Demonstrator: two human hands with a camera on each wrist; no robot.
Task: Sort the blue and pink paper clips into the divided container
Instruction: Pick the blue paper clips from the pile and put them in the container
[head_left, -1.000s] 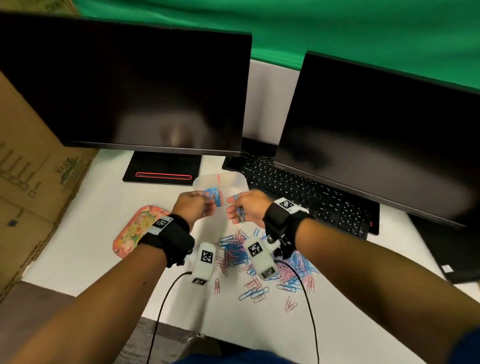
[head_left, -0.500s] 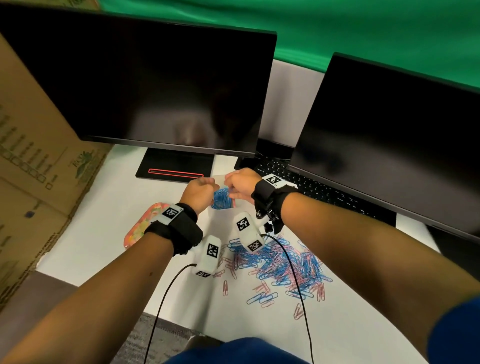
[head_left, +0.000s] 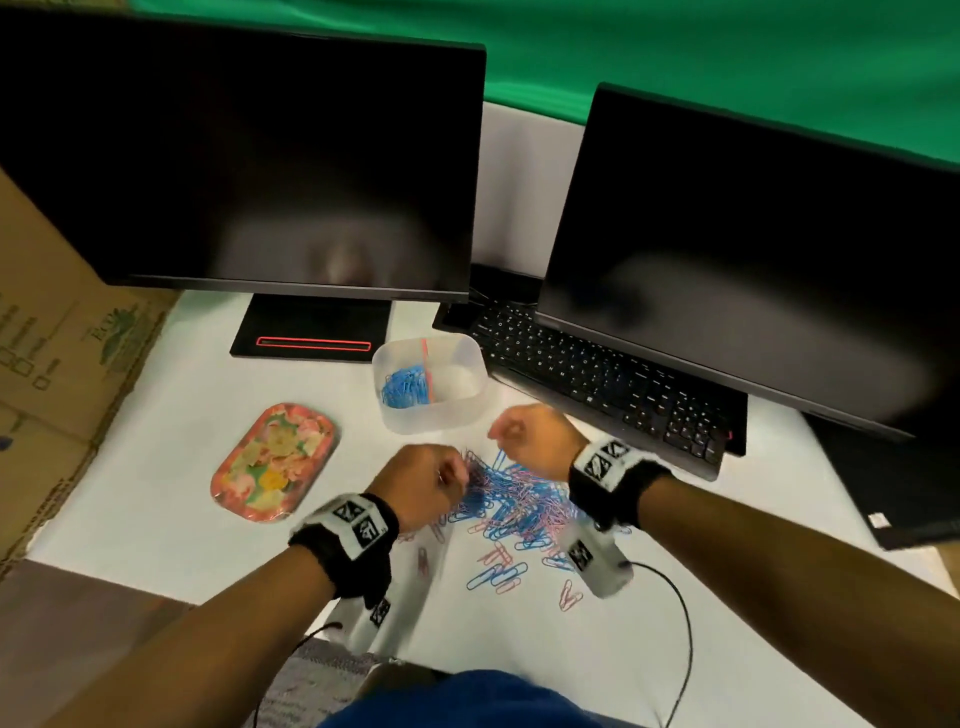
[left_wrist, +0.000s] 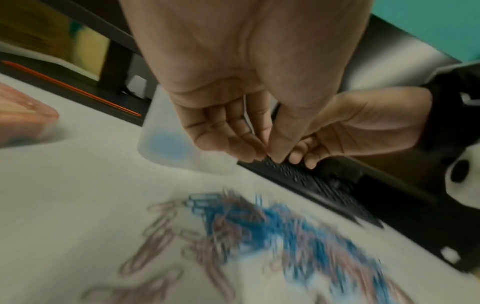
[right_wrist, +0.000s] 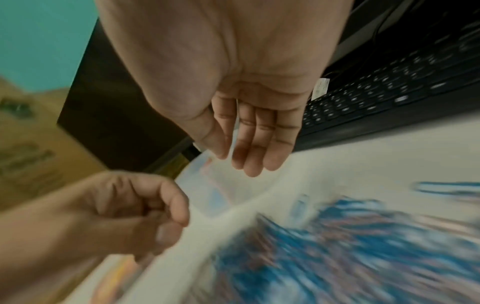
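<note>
A translucent divided container (head_left: 480, 387) stands behind the hands, with blue clips (head_left: 405, 387) in its left compartment and a pink divider (head_left: 427, 371); nothing shows in the right compartment. A mixed pile of blue and pink paper clips (head_left: 519, 501) lies in front of it, blurred in both wrist views (left_wrist: 272, 226) (right_wrist: 337, 236). My left hand (head_left: 457, 475) hovers at the pile's left edge, its fingertips pinched together (left_wrist: 267, 154) with no clip visible in them. My right hand (head_left: 498, 431) is above the pile's far edge, its fingers nearly straight and holding nothing (right_wrist: 231, 162).
A floral oval tray (head_left: 275, 462) lies left of the pile. A black keyboard (head_left: 597, 374) runs along the right, under one of two dark monitors (head_left: 260, 156). The left monitor's base (head_left: 311, 332) sits behind the container. Cardboard (head_left: 52, 364) borders the left.
Both hands have drawn back from over the container to the pile. The blue clips they held are gone from the hands, and the container stands uncovered.
</note>
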